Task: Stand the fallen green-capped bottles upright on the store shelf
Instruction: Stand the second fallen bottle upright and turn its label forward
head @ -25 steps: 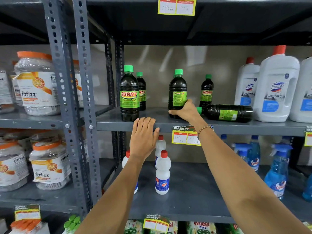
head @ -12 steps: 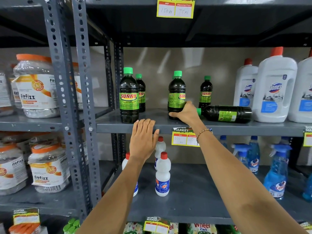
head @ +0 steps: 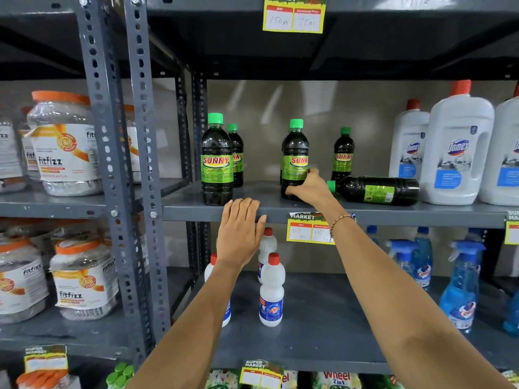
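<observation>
My left hand (head: 241,228) lies flat and open on the front lip of the grey metal shelf (head: 393,213). My right hand (head: 309,188) is wrapped around the base of an upright Sunny bottle (head: 295,157), label facing front. I count five green-capped bottles on this shelf: four stand upright, two at the left (head: 216,161) and two in the middle, and one fallen bottle (head: 376,190) lies on its side just right of my right hand, cap pointing toward it. Each holds dark liquid behind a green label.
</observation>
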